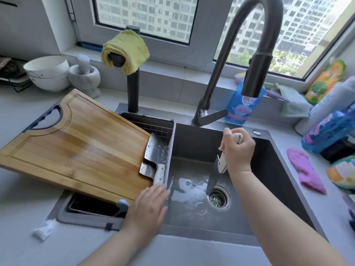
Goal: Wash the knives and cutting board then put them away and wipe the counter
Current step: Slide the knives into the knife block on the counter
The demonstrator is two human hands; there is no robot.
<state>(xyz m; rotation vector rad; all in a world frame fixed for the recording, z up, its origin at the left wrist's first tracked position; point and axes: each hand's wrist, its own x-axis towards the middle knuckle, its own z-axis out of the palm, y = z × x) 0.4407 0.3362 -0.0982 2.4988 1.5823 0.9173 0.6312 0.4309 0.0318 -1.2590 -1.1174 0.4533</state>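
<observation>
My right hand (238, 150) grips a knife (215, 175) over the wet sink (278, 169); my left hand (148, 206) rests flat, holding nothing, below the cleaver (153, 160).

Single head-worn view looks steeply down, close over the sink (192, 143) and counter (23, 217).

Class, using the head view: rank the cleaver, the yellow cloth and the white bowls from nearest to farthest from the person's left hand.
From the left hand:
1. Cleaver, just above it, on the cutting board's right edge.
2. Yellow cloth, draped on the dark post behind the sink.
3. White bowls, far back left on the counter.
</observation>
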